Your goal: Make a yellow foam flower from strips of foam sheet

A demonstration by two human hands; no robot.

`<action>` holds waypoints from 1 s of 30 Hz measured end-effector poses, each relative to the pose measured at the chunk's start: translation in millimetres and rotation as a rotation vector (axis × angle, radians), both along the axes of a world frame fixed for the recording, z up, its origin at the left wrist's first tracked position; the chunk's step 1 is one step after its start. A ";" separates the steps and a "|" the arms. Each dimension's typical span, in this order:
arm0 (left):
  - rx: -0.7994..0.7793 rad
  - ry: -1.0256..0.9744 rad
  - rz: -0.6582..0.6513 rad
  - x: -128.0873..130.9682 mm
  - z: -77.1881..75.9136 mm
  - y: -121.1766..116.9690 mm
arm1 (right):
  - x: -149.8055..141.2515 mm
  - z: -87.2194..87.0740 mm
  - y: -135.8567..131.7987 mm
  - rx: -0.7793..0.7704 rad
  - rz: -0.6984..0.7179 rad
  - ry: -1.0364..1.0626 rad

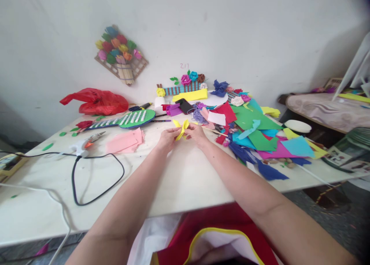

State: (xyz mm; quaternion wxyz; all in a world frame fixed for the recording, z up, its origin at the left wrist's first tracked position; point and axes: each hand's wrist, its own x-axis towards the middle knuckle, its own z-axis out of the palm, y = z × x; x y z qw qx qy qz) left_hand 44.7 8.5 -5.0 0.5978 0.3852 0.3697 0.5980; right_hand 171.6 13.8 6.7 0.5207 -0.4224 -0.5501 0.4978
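Both my hands meet above the middle of the white table (190, 180). Between them is a yellow paper flower (181, 129) with pointed petals spread outward. My left hand (169, 137) pinches its left side, fingers closed. On the other side my right hand (195, 134) is closed at the flower too. A thin wooden stick (215, 131) sticks out to the right from behind my right hand; whether the hand grips it I cannot tell. Pink paper sheets (125, 140) lie to the left of my left hand.
At the left, a hot glue gun (82, 145) stands with a black cable looping forward. Green guitar-shaped craft (137, 118) and red plastic bag (101, 101) lie behind. Colored paper scraps (254, 122) heap up at the right, near a glass jar (349, 149) at the edge.
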 end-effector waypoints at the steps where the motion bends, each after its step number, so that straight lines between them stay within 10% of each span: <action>1: -0.004 0.004 -0.011 -0.2 1.0 -0.7 | -0.4 0.2 -0.4 -0.008 -0.002 0.009; 30: 0.047 0.122 -0.095 -5.6 6.5 -4.6 | 2.1 -6.8 8.2 -0.079 0.039 0.095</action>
